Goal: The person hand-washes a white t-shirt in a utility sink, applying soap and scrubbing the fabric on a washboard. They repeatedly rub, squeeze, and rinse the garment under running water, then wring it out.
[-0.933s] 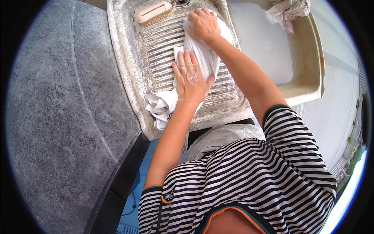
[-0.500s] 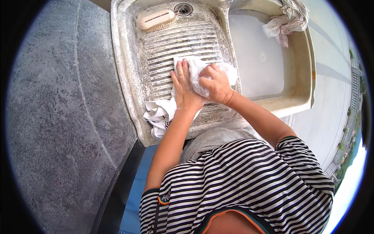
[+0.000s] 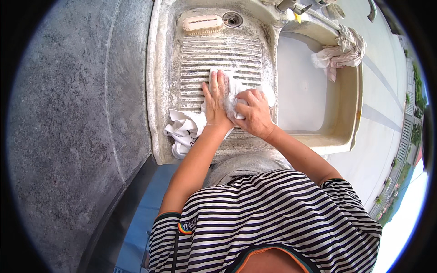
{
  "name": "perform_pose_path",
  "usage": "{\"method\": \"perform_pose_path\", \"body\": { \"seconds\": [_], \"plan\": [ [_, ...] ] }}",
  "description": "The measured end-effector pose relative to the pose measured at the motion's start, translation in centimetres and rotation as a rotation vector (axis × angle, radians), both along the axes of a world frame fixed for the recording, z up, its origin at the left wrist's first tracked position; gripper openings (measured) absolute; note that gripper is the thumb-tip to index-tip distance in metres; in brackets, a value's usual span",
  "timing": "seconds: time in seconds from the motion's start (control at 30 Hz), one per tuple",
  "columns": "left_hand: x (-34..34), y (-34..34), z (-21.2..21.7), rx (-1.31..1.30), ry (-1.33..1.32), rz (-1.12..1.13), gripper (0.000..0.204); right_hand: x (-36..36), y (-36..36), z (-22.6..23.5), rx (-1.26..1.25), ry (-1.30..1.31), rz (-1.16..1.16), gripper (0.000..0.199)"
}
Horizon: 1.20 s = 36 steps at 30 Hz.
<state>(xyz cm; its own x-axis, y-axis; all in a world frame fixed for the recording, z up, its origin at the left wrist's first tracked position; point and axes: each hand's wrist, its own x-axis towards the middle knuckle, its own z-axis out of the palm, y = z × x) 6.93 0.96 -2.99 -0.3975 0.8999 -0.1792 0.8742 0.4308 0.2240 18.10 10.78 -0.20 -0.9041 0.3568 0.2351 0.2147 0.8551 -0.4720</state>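
Note:
On the ridged washboard [image 3: 221, 51] of a stone sink lies a wet, soapy white cloth [image 3: 268, 94]. My left hand [image 3: 218, 103] rests flat on its left part, fingers stretched out and pointing away from me. My right hand [image 3: 254, 113] is closed around a bunched fold of it, right beside the left. Suds show on the fabric between both hands. More white fabric [image 3: 184, 129], with dark marks, lies crumpled left of my left wrist; whether it belongs to the same piece is hidden under my forearm.
A beige scrub brush [image 3: 203, 23] lies by the drain [image 3: 233, 19] at the far end. To the right, a basin holds cloudy water [image 3: 302, 84]; a pale twisted cloth [image 3: 343, 51] hangs over its rim. A faucet [image 3: 287, 5] stands behind. Left is a dark grey counter [image 3: 68, 113].
The head view has shifted, bringing the faucet into sight. My right hand has come a little nearer to me along the washboard, pulling its bunched fold. My left hand keeps pressing flat.

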Motion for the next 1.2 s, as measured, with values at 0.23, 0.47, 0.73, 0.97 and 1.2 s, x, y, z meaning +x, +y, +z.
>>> {"method": "perform_pose_path", "body": {
  "seconds": [0.23, 0.47, 0.73, 0.97, 1.2],
  "plan": [
    [-0.2, 1.8, 0.8, 0.129, -0.045, 0.023, 0.105, -12.5, 12.0, -4.8, 0.08, -0.182, -0.496, 0.022],
    [0.2, 0.9, -1.2, 0.045, -0.07, 0.001, 0.094, -3.2, 1.9, 1.0, -0.081, -0.064, -0.118, 0.016],
    [0.1, 2.0, 1.0, 0.056, -0.06, -0.012, 0.095, -13.3, 13.6, -6.4, 0.199, -0.115, -0.431, 0.016],
    [-0.3, 2.2, 0.2, 0.045, -0.112, -0.024, 0.095, -7.6, 6.5, -1.0, -0.17, -0.259, -0.281, 0.041],
    [-0.3, 2.6, 1.0, 0.026, -0.108, 0.007, 0.094, -6.8, 6.9, -3.9, 0.143, -0.032, -0.245, 0.012]
  ]
}}
